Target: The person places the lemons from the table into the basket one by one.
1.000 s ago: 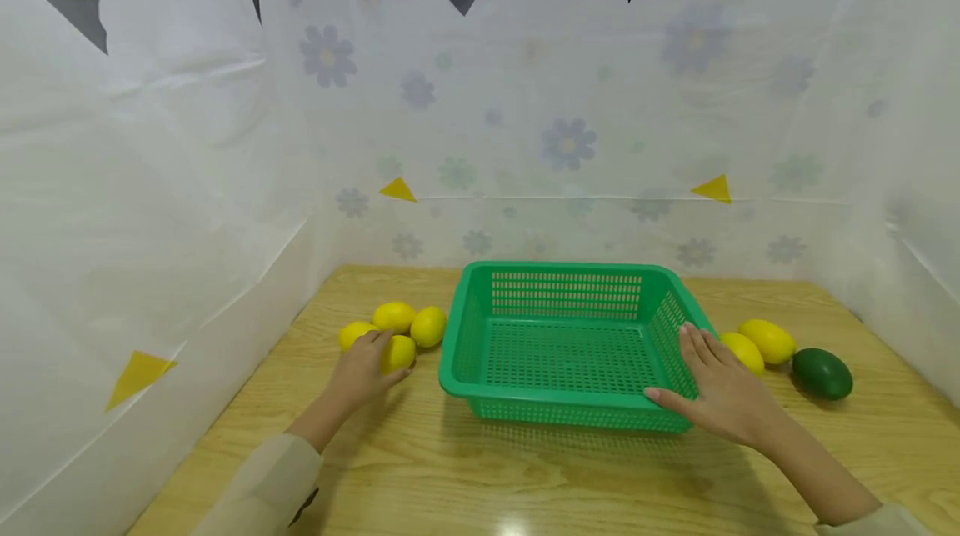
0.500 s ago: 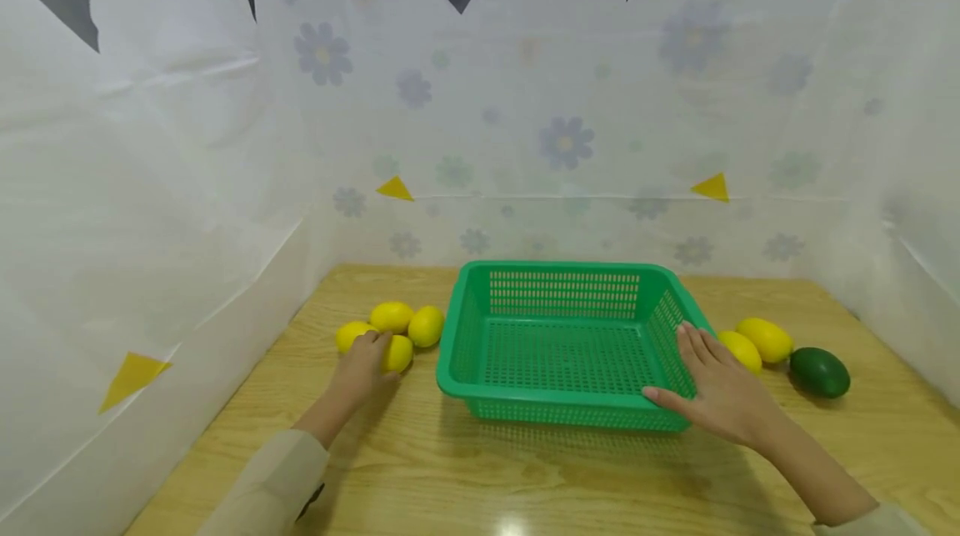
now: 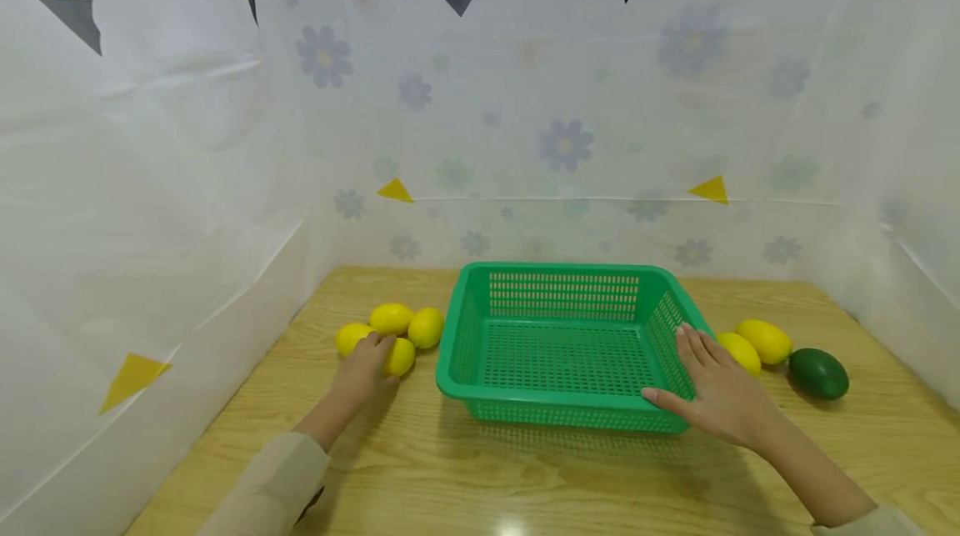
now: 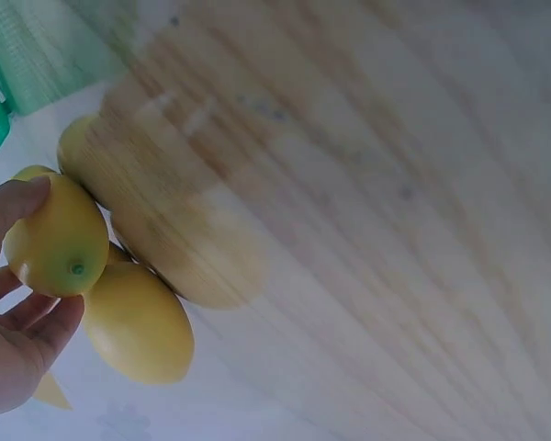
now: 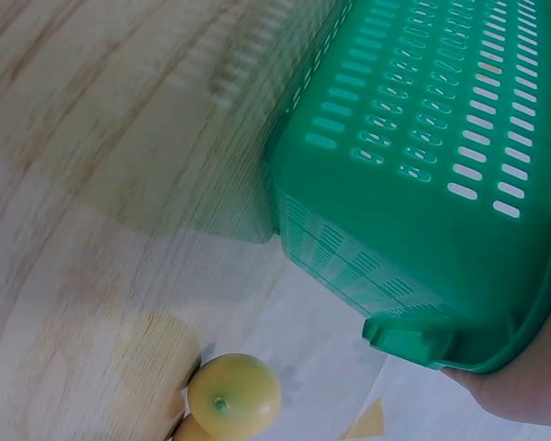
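My left hand [image 3: 366, 371] pinches the front lemon [image 3: 401, 358] of a cluster on the left. In the left wrist view the thumb lies on one side of this lemon [image 4: 62, 237] and the fingertips on the other. Several more yellow lemons [image 3: 391, 318] lie close behind and beside it. At the right front corner of a green slotted plastic basket [image 3: 555, 396], my right hand [image 3: 723, 397] rests on the rim with fingers straight and thumb spread. The basket's slotted floor is bare. From the right wrist view, the basket's outer wall hides most of that hand.
Right of the basket lie two lemons [image 3: 763, 342], one partly behind my right hand, and a dark green avocado-shaped fruit [image 3: 818, 373]. The wooden table [image 3: 480, 478] meets a white flower-printed sheet [image 3: 510, 102] at the back and sides.
My left thumb has closed in against the front lemon from a spread position. The right hand and the basket have stayed in place. The head view has shifted slightly.
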`<state>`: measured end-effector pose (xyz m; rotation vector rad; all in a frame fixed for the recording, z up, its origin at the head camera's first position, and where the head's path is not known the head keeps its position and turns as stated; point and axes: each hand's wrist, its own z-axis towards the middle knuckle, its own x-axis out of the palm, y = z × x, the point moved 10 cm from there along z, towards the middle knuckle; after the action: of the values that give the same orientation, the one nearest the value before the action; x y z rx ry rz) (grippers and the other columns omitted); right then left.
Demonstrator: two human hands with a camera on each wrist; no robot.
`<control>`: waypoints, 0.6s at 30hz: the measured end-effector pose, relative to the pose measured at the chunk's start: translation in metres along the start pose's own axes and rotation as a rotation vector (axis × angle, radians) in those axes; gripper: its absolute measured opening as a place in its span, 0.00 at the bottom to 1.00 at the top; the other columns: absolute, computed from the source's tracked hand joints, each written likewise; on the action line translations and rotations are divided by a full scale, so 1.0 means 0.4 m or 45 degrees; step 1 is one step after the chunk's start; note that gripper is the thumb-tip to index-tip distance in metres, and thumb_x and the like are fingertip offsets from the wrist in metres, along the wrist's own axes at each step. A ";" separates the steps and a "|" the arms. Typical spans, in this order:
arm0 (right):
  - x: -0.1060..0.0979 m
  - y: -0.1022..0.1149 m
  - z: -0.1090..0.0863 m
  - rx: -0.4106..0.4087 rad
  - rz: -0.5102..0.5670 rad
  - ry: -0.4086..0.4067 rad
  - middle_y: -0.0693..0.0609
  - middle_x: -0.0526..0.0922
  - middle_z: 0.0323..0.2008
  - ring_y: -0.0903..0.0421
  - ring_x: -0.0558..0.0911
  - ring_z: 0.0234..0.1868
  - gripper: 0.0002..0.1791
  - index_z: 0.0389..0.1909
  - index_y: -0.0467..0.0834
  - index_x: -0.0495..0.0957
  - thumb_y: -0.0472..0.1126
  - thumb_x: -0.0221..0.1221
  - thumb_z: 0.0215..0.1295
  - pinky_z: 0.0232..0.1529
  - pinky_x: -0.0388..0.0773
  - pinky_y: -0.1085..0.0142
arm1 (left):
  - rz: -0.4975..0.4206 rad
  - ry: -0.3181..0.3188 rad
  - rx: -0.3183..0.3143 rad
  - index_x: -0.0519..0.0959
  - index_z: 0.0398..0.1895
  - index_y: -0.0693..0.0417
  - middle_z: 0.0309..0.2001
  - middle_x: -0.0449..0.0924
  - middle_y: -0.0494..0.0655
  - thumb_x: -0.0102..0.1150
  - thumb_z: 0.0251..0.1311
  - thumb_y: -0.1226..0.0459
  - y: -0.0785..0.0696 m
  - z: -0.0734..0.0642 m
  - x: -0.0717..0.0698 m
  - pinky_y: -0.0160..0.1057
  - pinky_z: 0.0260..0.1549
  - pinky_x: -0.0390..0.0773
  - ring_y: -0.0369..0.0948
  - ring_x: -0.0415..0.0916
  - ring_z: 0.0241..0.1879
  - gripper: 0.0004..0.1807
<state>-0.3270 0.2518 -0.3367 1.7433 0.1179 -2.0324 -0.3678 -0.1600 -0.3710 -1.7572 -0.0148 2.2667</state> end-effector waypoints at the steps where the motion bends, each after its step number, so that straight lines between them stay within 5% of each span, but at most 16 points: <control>1: 0.000 0.000 0.000 0.001 0.001 0.001 0.27 0.44 0.69 0.29 0.48 0.69 0.54 0.69 0.27 0.43 0.64 0.52 0.60 0.64 0.49 0.37 | -0.011 0.005 -0.001 0.69 0.58 0.68 0.52 0.70 0.65 0.69 0.47 0.66 -0.001 -0.001 0.001 0.53 0.51 0.75 0.57 0.71 0.51 0.33; 18: -0.002 0.002 -0.001 0.006 -0.005 0.001 0.27 0.44 0.69 0.30 0.48 0.69 0.54 0.69 0.27 0.43 0.64 0.52 0.60 0.64 0.50 0.38 | -0.129 -0.012 0.055 0.70 0.55 0.68 0.49 0.71 0.61 0.69 0.45 0.70 -0.018 -0.016 -0.001 0.52 0.51 0.74 0.52 0.72 0.48 0.31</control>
<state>-0.3262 0.2516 -0.3357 1.7483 0.1169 -2.0362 -0.3600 -0.1540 -0.3709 -1.6851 -0.0548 2.1869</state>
